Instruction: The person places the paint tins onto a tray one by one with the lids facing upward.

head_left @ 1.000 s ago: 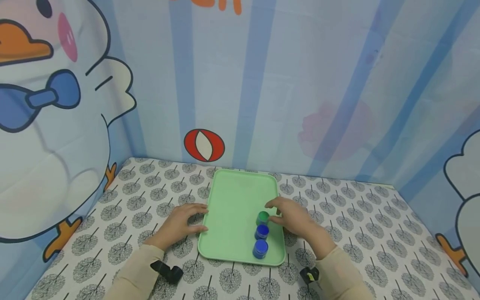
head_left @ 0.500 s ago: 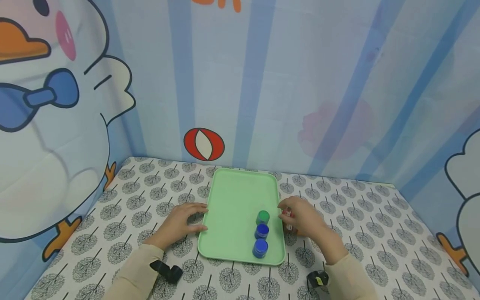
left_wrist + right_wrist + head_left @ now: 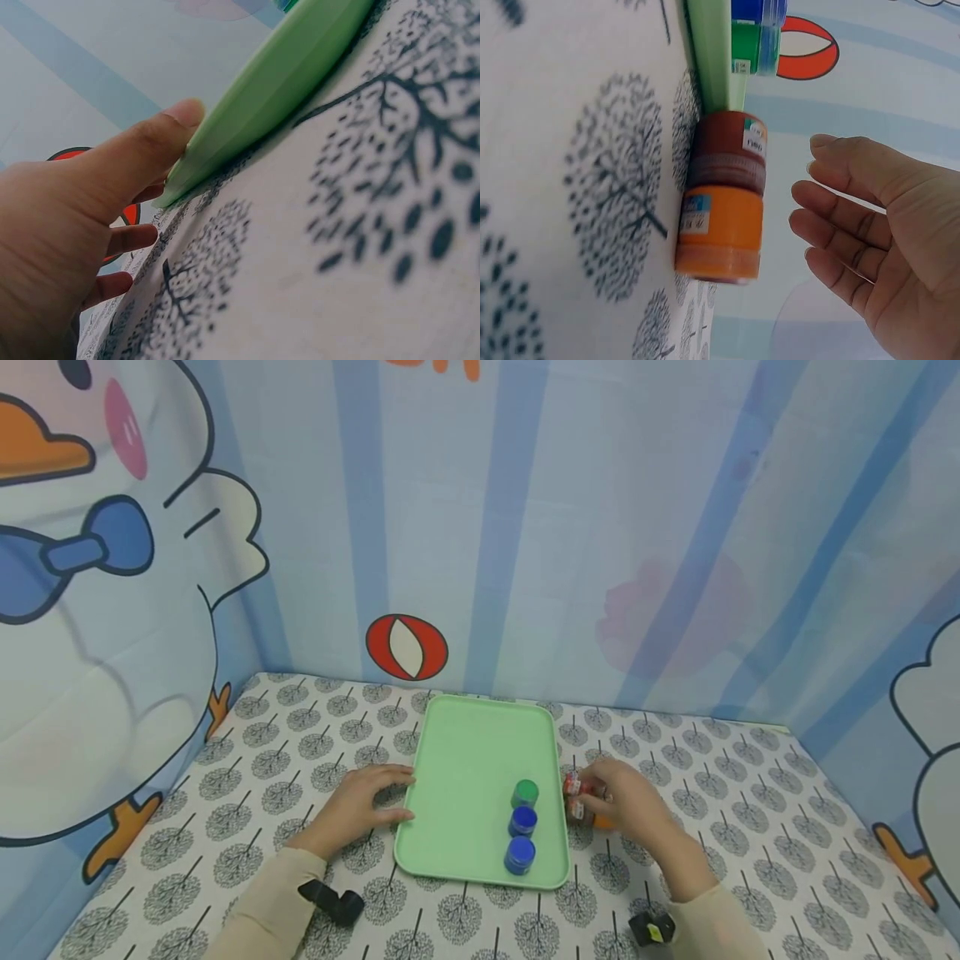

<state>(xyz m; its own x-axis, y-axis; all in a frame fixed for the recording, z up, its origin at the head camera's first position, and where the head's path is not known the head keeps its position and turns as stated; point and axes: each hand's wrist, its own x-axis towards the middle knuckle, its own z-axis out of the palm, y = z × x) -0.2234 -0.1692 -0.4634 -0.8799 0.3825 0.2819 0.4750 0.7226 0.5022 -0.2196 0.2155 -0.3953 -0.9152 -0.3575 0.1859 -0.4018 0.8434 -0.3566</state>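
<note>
My left hand (image 3: 354, 807) lies at the left rim of the light green tray (image 3: 472, 760); in the left wrist view its thumb rests against the tray's edge, the other fingers loosely bent. Right of the tray, my right hand (image 3: 628, 803) hovers over paint jars on the cloth, partly covering them. A red jar (image 3: 574, 782), a brown jar (image 3: 727, 142) and an orange jar (image 3: 721, 225) show there. In the right wrist view its fingers are loosely bent, apart from the jars, holding nothing. On the tray's right side stand a green jar (image 3: 526, 792) and two blue jars (image 3: 521, 854) in a row.
A white cloth (image 3: 262, 810) with a black tree print covers the table. Behind it hangs a blue striped curtain (image 3: 585, 527) with cartoon figures. Both wrists carry small black cameras (image 3: 651, 928).
My right hand has moved right, from over the green jar on the tray to the jars beside it, which have come into sight. The left hand and tray stay put.
</note>
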